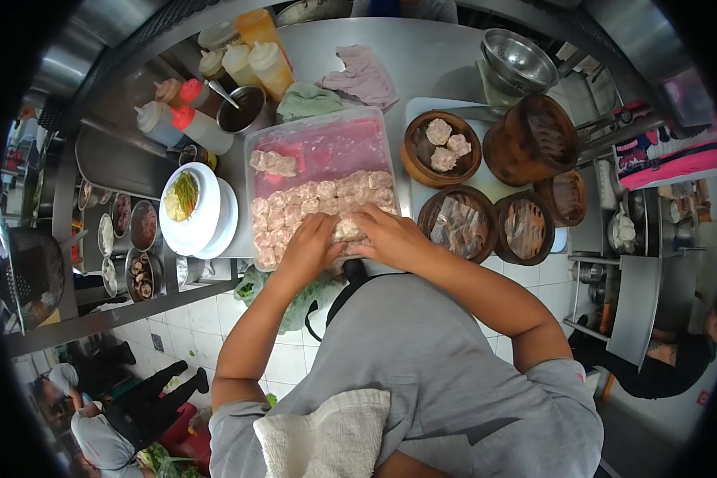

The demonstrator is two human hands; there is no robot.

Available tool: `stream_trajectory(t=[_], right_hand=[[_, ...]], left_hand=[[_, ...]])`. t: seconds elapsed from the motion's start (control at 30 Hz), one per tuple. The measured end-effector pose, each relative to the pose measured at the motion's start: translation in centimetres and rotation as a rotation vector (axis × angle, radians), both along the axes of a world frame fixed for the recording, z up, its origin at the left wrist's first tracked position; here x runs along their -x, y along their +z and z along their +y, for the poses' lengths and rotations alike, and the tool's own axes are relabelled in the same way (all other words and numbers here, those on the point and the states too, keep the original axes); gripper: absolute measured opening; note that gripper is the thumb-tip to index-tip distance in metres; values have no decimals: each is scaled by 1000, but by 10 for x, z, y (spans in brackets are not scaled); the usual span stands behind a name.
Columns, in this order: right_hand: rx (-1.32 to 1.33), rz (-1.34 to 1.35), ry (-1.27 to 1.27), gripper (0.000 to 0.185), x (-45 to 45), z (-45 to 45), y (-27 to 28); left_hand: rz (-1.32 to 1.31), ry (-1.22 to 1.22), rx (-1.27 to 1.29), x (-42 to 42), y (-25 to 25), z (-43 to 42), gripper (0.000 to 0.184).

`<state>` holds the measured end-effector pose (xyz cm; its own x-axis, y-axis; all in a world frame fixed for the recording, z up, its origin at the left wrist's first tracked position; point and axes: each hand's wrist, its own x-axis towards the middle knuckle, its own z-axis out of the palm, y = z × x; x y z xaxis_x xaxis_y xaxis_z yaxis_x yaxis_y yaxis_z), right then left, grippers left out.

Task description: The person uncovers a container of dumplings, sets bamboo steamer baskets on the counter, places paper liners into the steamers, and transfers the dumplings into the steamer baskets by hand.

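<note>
A shallow plastic tray (342,143) holds rows of pale pink siu mai dumplings (327,191), with a few more at its upper left. At the tray's near edge, my left hand (315,243) curls its fingers against the dumplings. My right hand (390,237) faces it from the other side, with dumplings between the two hands. Both hands look closed on them, though the palms hide part of the hold. Right of the tray, a bamboo steamer (413,171) contains three siu mai.
More bamboo steamers (526,139) stand at the right, beside a metal colander (522,64). White plates (223,227) with chopped vegetables lie left of the tray. Squeeze bottles (207,131), a sauce pot (243,111) with a spoon, and cloths (366,76) line the back. Other people (107,430) are nearby.
</note>
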<state>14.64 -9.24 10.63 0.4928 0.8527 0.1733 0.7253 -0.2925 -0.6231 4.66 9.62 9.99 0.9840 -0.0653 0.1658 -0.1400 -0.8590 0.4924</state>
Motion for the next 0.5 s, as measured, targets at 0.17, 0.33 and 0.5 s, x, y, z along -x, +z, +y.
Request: stream_trajectory(t=[0.17,0.33,0.5], right_hand=[[-117,59,104,56,-10,0,1],[-131,105,121,54,-20,-11,1],[42,555,15,55,-26,-19,20]], left_hand=[[664,241,664,-11,34,2,43],[658,214,1174,-10,18,-4,46],[557,125,1196,-8,14,-12,49]])
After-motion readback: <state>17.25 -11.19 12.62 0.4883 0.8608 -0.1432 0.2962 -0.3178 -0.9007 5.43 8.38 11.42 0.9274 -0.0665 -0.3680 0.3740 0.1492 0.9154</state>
